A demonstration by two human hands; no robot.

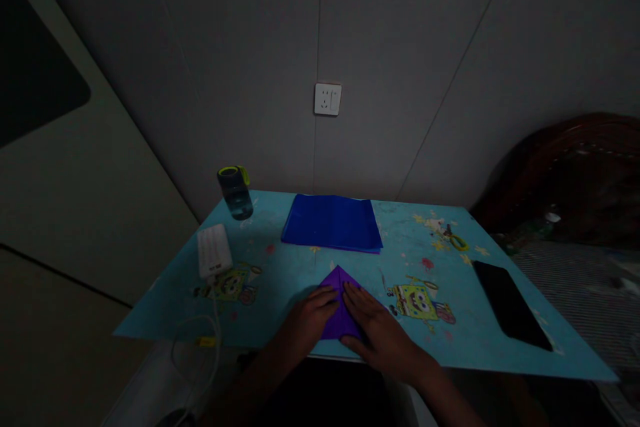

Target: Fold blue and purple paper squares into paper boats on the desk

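Observation:
A folded purple paper (339,327) lies near the front edge of the table, its pointed tip facing the wall and a crease running down its middle. My left hand (311,320) rests on its left side with the fingers lying on the paper. On the right side, my right hand (377,330) lies flat, its fingers stretched out over the paper and the thumb apart near the lower edge. Beyond the hands, a stack of blue sheets (333,222) lies on the table.
The light blue table cover (280,280) carries a dark bottle (237,195) and a white power bank (214,251) with a cable at left. Scissors (457,241) and a black phone (510,303) lie at right. A socket (328,99) is on the wall.

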